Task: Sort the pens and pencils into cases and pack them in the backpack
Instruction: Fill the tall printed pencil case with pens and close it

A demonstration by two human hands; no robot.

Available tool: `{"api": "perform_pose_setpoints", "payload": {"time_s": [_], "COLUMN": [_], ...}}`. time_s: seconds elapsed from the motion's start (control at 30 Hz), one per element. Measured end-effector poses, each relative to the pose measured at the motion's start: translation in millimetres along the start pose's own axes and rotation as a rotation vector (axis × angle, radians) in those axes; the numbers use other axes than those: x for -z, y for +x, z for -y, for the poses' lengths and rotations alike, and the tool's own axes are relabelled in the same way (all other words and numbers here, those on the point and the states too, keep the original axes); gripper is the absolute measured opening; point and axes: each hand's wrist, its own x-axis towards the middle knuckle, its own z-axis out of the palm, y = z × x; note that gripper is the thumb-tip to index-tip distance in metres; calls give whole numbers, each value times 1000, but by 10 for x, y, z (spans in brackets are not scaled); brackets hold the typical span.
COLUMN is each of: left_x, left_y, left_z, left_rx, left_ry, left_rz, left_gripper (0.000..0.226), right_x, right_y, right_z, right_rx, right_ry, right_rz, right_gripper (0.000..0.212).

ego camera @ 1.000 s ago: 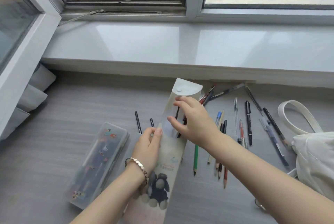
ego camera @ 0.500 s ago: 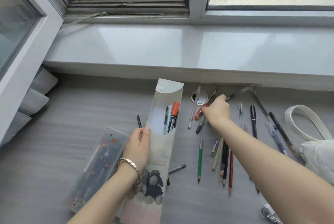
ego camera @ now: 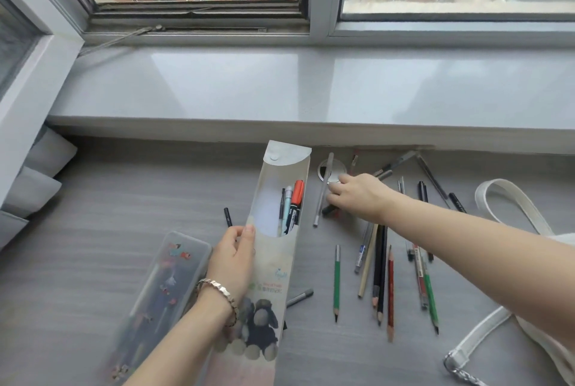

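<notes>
I am steadying the tall paper pen case (ego camera: 273, 261) near the middle of the desk (ego camera: 93, 230), my left hand (ego camera: 233, 264) wrapped around its left edge; an orange marker (ego camera: 297, 198) and other pens are showing in its opening. My right hand (ego camera: 357, 195) is reaching toward the desk's back edge, fingers curling onto a dark pen (ego camera: 328, 209) beside a grey pen (ego camera: 322, 189), though I cannot tell if they are gripping it. Loose pencils (ego camera: 382, 276) are lying toward the right, the clear plastic case (ego camera: 161, 295) left, and the white backpack (ego camera: 553, 307) at the right edge.
</notes>
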Motion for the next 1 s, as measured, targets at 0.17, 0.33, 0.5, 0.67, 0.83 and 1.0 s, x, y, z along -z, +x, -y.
{"api": "perform_pose_setpoints", "payload": {"time_s": [0.17,0.33,0.5,0.67,0.83,1.0], "left_x": [23,25,-57,-185,-226,-231], "left_y": [-38,-118,-258,-433,-545,-554], "left_z": [-20,-27,10,37,-19,14], "left_rx": [-16,-14,-57,-109,-165,-140], "left_ry": [3,13,77,92,75,13], "left_rz": [8,32,142,263,266,286], "left_gripper": [25,25,28,28,24,25], "right_x": [-12,317,802,825,647,419], "right_y": [-2,-228,-601,-705,-775,-755], "right_z": [38,104,357,712,903,888], "right_rx": [115,-307,-509,-515,-555,-391], "right_ry": [-132,626,1868,2184,2025,1136], "right_rz": [-246,-785,-965,-1069,-987,-857], "right_gripper": [7,8,14,35,46,25]}}
